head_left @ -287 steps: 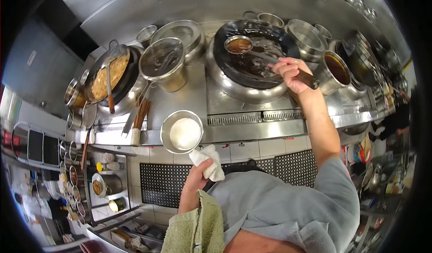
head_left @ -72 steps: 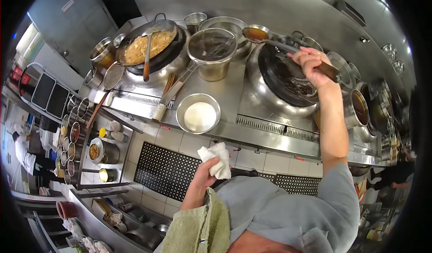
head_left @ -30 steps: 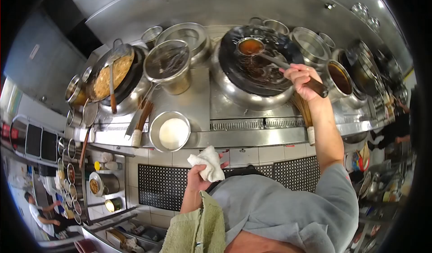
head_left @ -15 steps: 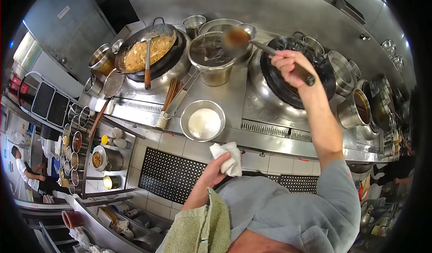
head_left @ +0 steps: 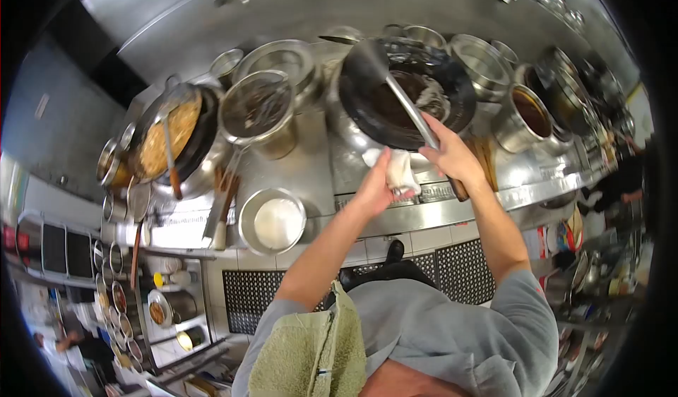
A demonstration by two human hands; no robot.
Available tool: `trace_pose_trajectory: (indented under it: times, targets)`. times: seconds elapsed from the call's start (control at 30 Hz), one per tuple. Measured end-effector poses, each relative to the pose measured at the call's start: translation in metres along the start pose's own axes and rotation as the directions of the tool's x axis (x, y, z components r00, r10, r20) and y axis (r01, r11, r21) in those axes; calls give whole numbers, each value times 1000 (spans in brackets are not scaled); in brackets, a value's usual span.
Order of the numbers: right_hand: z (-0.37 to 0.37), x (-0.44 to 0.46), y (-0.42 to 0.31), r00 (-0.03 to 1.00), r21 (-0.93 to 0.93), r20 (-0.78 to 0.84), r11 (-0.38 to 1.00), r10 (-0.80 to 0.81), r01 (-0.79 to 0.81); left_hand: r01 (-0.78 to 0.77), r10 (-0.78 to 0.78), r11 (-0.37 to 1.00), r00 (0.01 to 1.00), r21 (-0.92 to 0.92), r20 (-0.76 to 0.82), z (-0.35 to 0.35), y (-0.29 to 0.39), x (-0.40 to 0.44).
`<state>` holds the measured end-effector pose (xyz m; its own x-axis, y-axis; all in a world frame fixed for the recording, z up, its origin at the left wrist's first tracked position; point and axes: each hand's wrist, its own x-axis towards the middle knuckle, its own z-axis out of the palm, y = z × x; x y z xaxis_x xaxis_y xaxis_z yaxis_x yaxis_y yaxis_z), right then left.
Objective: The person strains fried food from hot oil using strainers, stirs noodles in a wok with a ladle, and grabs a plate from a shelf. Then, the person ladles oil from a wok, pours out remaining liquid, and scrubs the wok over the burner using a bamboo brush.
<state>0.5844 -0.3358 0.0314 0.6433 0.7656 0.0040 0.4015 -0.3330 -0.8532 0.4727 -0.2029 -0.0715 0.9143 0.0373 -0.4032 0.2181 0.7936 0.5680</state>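
Observation:
My right hand [head_left: 452, 158] is closed around the handle of a long ladle [head_left: 406, 103], whose motion-blurred bowl is over the left side of a black wok [head_left: 361, 115]. A dark liquid [head_left: 395, 100] lies in this wok, with a pale, foamy-looking patch [head_left: 434, 100] on its right. Just in front of the wok, my left hand [head_left: 374, 187] grips a folded white cloth [head_left: 401, 172]. The cloth is up close to the near rim; whether it touches the rim I cannot tell.
Left of the wok stands a strainer over a steel pot [head_left: 277, 137]. Nearer the front edge is a steel bowl [head_left: 302, 222] with white contents. A second wok [head_left: 201, 132] at far left holds yellowish-brown food and a ladle. A pot of brown sauce [head_left: 531, 112] stands right.
My right hand has brought the ladle down and toward me, its bowl now over the wok. My left hand has carried the cloth forward to the wok's near side. The view has shifted right.

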Motion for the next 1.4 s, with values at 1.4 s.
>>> trace_pose_trajectory:
  times: [1.4]
  targets:
    - [-62,-110,32,886,581,-233,788,400,-203,-12,-20,985,983,-172,-185,14,46,55]
